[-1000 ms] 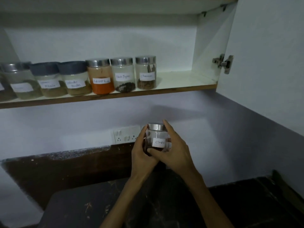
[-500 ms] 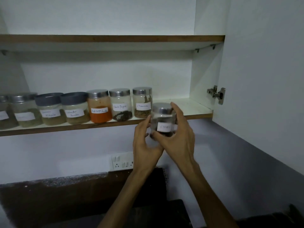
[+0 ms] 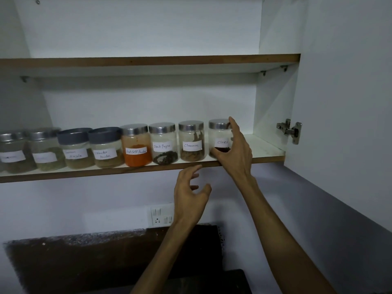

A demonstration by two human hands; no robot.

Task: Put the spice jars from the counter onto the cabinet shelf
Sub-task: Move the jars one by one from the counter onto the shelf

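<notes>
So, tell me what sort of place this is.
Most likely a home kitchen: labelled glass spice jars such as the steel-lidded Cloves jar line a white wood-edged cabinet shelf, above a white wall socket panel and dark counter.

White switch-and-socket plate (image 3: 161,215) on wall below cabinet. Metal hinge (image 3: 290,130) on open white cabinet door (image 3: 347,85). Upper shelf (image 3: 148,60) above.
</notes>
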